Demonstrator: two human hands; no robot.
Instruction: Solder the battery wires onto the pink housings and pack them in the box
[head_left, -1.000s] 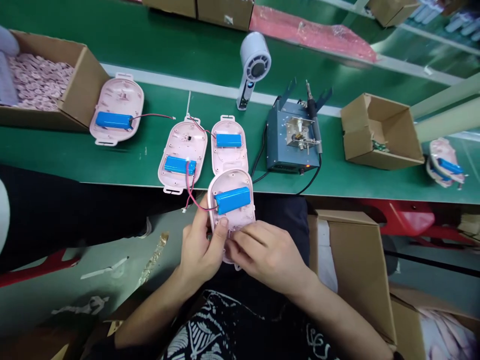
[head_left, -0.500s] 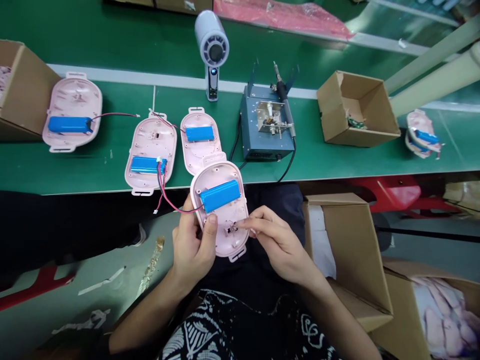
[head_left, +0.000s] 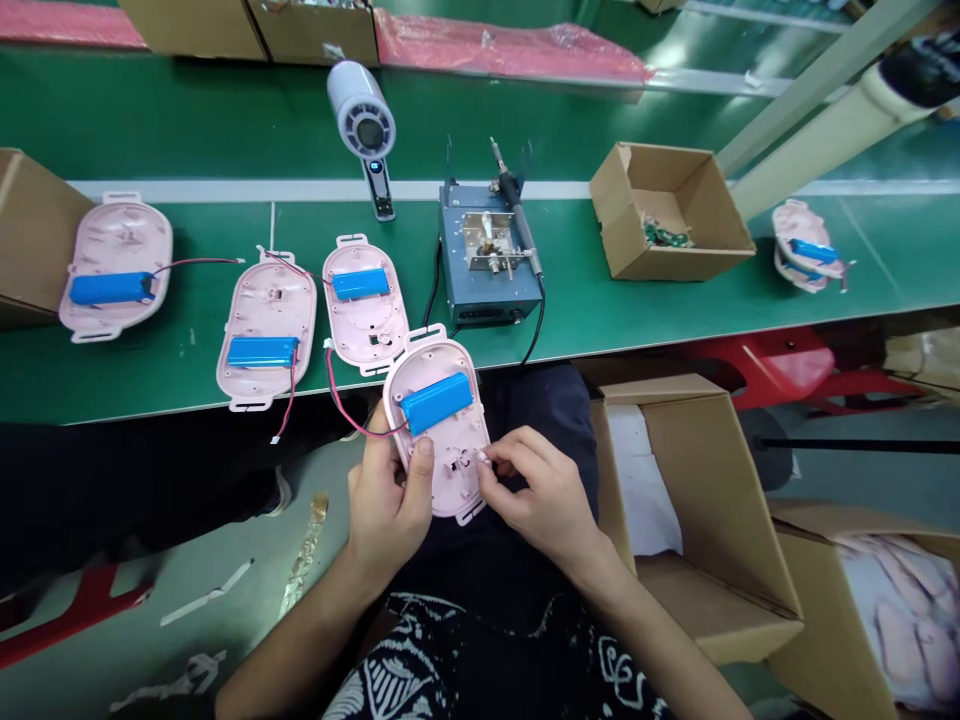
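My left hand [head_left: 390,495] is closed round the left side of a pink plastic shell [head_left: 439,485], its thumb on the inner face. Held over my lap, the shell shows its hollow side, tilted, with a blue battery pack [head_left: 438,402] across its upper half. Red and black leads [head_left: 345,408] run left from the battery to a white plug. At the shell's lower right edge my right hand [head_left: 541,492] pinches a small whitish piece [head_left: 481,456], too small to name. Just left of those fingertips sits a small dark fitting [head_left: 459,462] in the shell.
On the green bench [head_left: 585,315] lie more pink shells with blue batteries [head_left: 262,350]. Behind them stand a handheld fan [head_left: 367,125] and a blue soldering station [head_left: 491,285] with its iron. A carton [head_left: 675,262] holds green boards. Open boxes [head_left: 720,490] stand at my right.
My right fingers have drawn from over the shell's fitting to its right edge, now pinched on a small whitish piece. The camera has turned, so most bench things appear further left. My left hand keeps its grip.
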